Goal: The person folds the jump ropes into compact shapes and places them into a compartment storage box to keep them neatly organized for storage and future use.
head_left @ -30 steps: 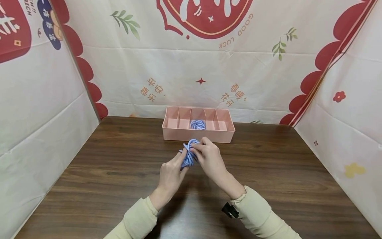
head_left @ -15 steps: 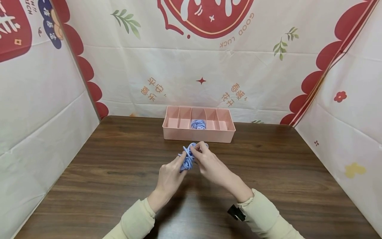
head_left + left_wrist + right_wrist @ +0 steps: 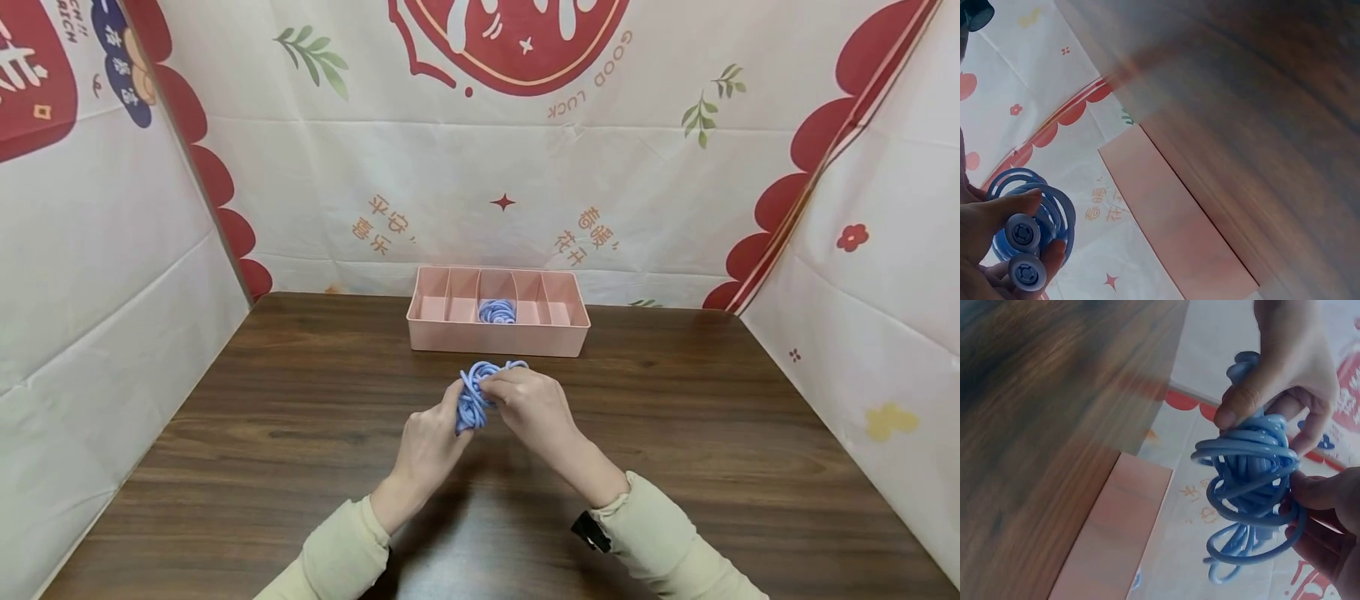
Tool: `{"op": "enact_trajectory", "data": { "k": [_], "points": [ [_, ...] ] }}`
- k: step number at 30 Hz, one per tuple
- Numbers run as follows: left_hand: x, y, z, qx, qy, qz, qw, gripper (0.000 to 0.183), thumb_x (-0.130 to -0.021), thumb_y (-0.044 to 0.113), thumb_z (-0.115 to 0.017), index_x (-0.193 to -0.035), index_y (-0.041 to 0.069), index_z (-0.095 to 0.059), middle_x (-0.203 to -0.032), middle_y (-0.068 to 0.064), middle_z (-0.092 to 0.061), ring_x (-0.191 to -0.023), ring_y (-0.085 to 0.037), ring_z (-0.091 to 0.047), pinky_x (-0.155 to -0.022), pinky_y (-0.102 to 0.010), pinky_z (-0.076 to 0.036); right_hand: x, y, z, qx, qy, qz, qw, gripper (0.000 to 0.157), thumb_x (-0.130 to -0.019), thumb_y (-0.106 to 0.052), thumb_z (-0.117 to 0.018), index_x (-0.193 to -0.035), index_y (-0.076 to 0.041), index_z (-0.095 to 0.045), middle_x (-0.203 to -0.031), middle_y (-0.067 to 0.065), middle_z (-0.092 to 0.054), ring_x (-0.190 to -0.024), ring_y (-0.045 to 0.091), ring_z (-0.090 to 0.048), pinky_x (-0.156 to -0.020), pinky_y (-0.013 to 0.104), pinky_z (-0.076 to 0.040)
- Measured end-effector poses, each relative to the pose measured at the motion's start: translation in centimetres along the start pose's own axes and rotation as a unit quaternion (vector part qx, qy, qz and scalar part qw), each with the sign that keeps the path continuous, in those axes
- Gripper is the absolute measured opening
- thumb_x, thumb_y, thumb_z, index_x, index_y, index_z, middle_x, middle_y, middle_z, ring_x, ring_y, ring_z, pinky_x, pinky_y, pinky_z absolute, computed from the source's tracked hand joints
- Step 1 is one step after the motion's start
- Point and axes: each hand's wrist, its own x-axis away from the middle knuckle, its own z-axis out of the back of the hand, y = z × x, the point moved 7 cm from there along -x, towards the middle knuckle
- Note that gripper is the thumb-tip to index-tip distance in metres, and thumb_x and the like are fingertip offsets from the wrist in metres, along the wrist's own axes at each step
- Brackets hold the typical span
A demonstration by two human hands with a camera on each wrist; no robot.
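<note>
A blue jump rope, wound into a tangled bundle, is held above the table just in front of the pink box. My left hand grips its handle part from the left. The left wrist view shows two round handle ends between thumb and fingers. On the other side, my right hand pinches the cord with thumb and fingers. In the right wrist view several loose cord loops hang around the handles. Another blue coiled cord lies in the middle compartment of the pink box.
The pink divided box stands at the back of the dark wooden table. Printed white cloth walls rise behind it and at both sides. A black clip-like item sits at my right sleeve.
My right hand has come slightly nearer to me, still pinching the cord, and a loop now shows beyond its fingers. The left hand has barely moved. The box stays put.
</note>
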Motion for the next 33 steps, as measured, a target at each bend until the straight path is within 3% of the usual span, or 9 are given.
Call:
{"op": "enact_trajectory", "data": {
  "k": [5,13,19,24,27,30,33],
  "points": [
    [0.1,-0.1,0.0,0.001,-0.004,0.001,1.0,0.061,-0.059,0.006,-0.079,-0.111,-0.002,-0.049,-0.062,-0.007,-0.063,-0.042,-0.018,-0.052,-0.038,-0.031,-0.038,0.3,-0.4,-0.2,0.006,0.028,0.001,1.0,0.018,-0.059,0.002,-0.078,-0.072,-0.009,-0.071,-0.071,-0.004,-0.068,-0.066,0.011,-0.061,-0.061,0.023,-0.049],
    [0.5,-0.4,-0.3,0.005,-0.008,0.017,0.9998,0.052,-0.06,0.004,-0.076,-0.104,-0.003,-0.05,-0.051,-0.004,-0.055,-0.035,-0.014,-0.045,-0.033,-0.026,-0.033,1.5,-2.7,-1.4,0.066,-0.006,0.011,0.998,0.022,-0.062,0.004,-0.066,-0.082,-0.003,-0.07,-0.084,0.005,-0.068,-0.078,0.019,-0.06,-0.071,0.03,-0.05],
    [0.5,-0.6,-0.2,0.005,0.003,0.03,0.9995,0.052,-0.06,0.002,-0.075,-0.105,-0.003,-0.05,-0.049,-0.004,-0.053,-0.034,-0.013,-0.042,-0.033,-0.026,-0.033,1.5,-2.5,-1.3,0.049,0.029,-0.058,0.997,0.018,-0.075,-0.012,-0.067,-0.09,-0.003,-0.068,-0.081,0.006,-0.068,-0.073,0.021,-0.06,-0.062,0.031,-0.05],
    [0.6,-1.1,0.1,-0.004,0.025,0.041,0.9988,0.049,-0.059,0.006,-0.078,-0.102,0.0,-0.054,-0.051,-0.006,-0.058,-0.037,-0.019,-0.049,-0.036,-0.032,-0.037,1.0,-2.2,-1.2,0.051,0.056,-0.105,0.992,0.027,-0.072,-0.011,-0.068,-0.099,-0.005,-0.065,-0.069,0.004,-0.065,-0.052,0.015,-0.053,-0.043,0.028,-0.041],
    [0.7,-1.3,0.1,-0.001,0.021,0.041,0.9989,0.043,-0.06,0.005,-0.078,-0.098,0.0,-0.058,-0.056,-0.006,-0.061,-0.039,-0.018,-0.05,-0.038,-0.031,-0.038,0.6,-2.1,-1.6,0.063,0.031,-0.126,0.99,0.032,-0.069,-0.005,-0.066,-0.102,-0.006,-0.064,-0.068,0.002,-0.063,-0.047,0.013,-0.05,-0.04,0.027,-0.038],
    [0.7,-1.3,-0.1,-0.003,0.013,0.032,0.9994,0.036,-0.063,0.003,-0.076,-0.095,-0.001,-0.06,-0.058,-0.005,-0.062,-0.039,-0.014,-0.047,-0.037,-0.028,-0.037,-0.1,-2.1,-2.3,0.091,-0.02,-0.14,0.986,0.033,-0.067,-0.004,-0.066,-0.1,-0.008,-0.067,-0.076,0.003,-0.065,-0.052,0.017,-0.056,-0.042,0.03,-0.042],
    [0.7,-1.2,-0.2,-0.005,0.011,0.023,0.9997,0.035,-0.063,-0.001,-0.075,-0.094,-0.001,-0.06,-0.056,-0.004,-0.061,-0.038,-0.012,-0.046,-0.037,-0.026,-0.036,-0.7,-2.3,-3.2,0.158,-0.076,-0.133,0.975,0.018,-0.07,-0.007,-0.067,-0.088,-0.01,-0.069,-0.076,0.005,-0.062,-0.055,0.019,-0.058,-0.041,0.031,-0.044]
  ]
}}
